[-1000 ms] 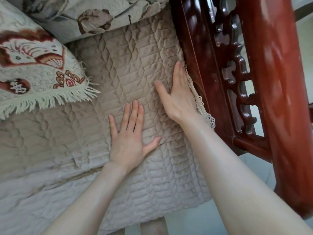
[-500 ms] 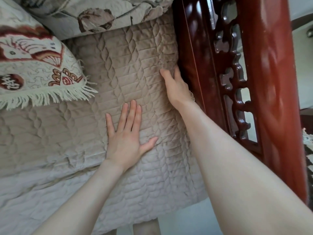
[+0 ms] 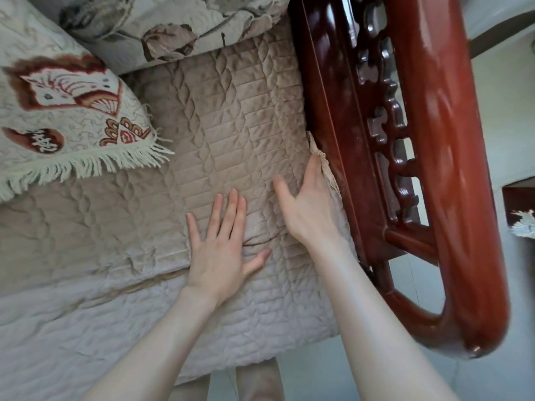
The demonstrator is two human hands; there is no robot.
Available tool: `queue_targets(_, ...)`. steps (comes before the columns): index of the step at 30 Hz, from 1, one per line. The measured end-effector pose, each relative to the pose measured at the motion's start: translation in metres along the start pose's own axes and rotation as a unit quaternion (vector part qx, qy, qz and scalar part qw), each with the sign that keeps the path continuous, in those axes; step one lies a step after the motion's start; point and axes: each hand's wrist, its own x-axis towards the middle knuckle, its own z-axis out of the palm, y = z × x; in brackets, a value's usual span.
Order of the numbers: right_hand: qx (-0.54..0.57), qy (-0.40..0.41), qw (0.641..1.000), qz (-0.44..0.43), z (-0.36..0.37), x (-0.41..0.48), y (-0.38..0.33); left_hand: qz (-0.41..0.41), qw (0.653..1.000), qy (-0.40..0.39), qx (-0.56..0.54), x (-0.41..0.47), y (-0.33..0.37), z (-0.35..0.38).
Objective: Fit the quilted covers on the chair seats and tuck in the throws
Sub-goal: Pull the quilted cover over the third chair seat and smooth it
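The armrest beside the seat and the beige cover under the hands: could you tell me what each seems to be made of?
The armrest looks like carved hardwood with a glossy red-brown lacquer: light glares off it, and its panel is pierced fretwork. The quilted cover looks like soft padded fabric, perhaps velvety, stitched into puffed rows, with a lace trim along the edge by the right hand. The exact fibre cannot be told.

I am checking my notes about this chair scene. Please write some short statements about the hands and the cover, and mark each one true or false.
1. The left hand lies flat on the quilted cover. True.
2. The right hand is beside the wooden armrest. True.
3. The fringed cushion is under the left hand. False: it lies apart, further left.
4. The right hand holds a pillow. False: it is at the cover's lace edge.
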Motion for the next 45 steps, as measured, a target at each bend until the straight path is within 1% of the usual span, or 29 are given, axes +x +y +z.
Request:
queue_targets(6,-0.024,-0.033,0.999,0.029,-0.010,0.015,-0.002,-0.004,1.000,-0.002,0.000,0.004,0.001,-0.002)
queue_targets(8,-0.016,-0.041,0.998,0.035,-0.012,0.018,-0.001,-0.005,1.000,-0.008,-0.002,0.006,0.001,-0.002)
queue_targets(12,-0.019,-0.034,0.999,0.026,-0.011,0.018,-0.002,-0.014,1.000,-0.006,-0.001,0.008,0.000,0.000)
queue_targets(14,-0.020,-0.007,1.000,-0.018,-0.014,0.003,0.000,-0.018,1.000,-0.002,-0.006,0.006,0.000,-0.002)
queue_targets(16,-0.073,0.016,0.993,-0.092,-0.014,-0.021,0.011,-0.019,1.000,0.010,-0.001,0.004,0.002,-0.003)
queue_targets(18,-0.103,0.011,0.988,-0.115,-0.013,-0.038,0.029,-0.012,0.999,0.032,0.003,-0.002,0.007,-0.001)
queue_targets(21,-0.066,-0.016,0.993,-0.097,-0.002,-0.036,0.043,0.007,0.997,0.076,0.013,-0.012,0.012,0.005)
queue_targets(23,-0.056,-0.008,0.995,-0.082,0.009,-0.029,0.045,0.032,0.995,0.093,0.019,-0.017,0.016,0.010)
queue_targets(26,-0.035,0.007,0.997,-0.075,0.020,-0.025,0.048,0.048,0.994,0.094,0.020,-0.016,0.018,0.017)
queue_targets(31,0.045,0.016,0.998,-0.051,0.026,-0.005,0.060,0.049,0.994,0.094,0.022,-0.007,0.015,0.026)
queue_targets(33,0.066,0.023,0.997,-0.031,0.030,0.006,0.062,0.046,0.994,0.099,0.021,-0.006,0.016,0.030)
queue_targets(38,0.073,0.019,0.996,0.046,0.035,0.028,0.066,0.042,0.992,0.113,0.022,0.000,0.014,0.039)
queue_targets(39,0.070,0.030,0.996,0.037,0.037,0.025,0.066,0.045,0.992,0.115,0.020,-0.002,0.013,0.040)
queue_targets(42,0.054,0.083,0.994,-0.036,0.040,0.006,0.067,0.046,0.993,0.110,0.019,-0.005,0.012,0.039)
queue_targets(45,0.021,0.099,0.991,-0.091,0.038,-0.009,0.070,0.042,0.993,0.105,0.018,-0.005,0.010,0.040)
